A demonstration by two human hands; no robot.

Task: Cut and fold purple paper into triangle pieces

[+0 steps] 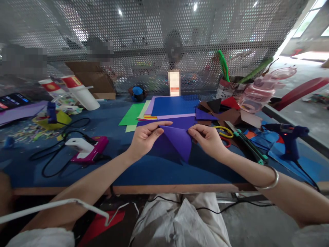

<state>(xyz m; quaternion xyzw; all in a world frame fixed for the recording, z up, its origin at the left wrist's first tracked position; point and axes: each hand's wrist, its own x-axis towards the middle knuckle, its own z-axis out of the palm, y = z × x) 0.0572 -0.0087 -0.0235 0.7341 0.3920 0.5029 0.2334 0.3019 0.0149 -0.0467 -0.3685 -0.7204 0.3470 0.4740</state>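
Between my two hands is a piece of purple paper [177, 139], folded into a triangle with one point hanging down. My left hand [147, 137] pinches its upper left corner between thumb and fingers. The upper right corner is pinched by my right hand [205, 137], which wears a bangle on the wrist. The paper is lifted above the blue table top [154, 175]. Just behind it lies a stack of coloured sheets, with a blue sheet [174, 105] on top and a green sheet [131, 115] sticking out at the left.
Right of my hands lie yellow-handled scissors [223, 132], a green-and-black cutter [246, 142], a glue gun [288, 137] and a pink bottle [257, 92]. To the left are a magenta power strip [91, 149] with a black cord, paper scraps [48, 133] and a white roll [82, 94]. A perforated metal panel [144, 34] stands behind.
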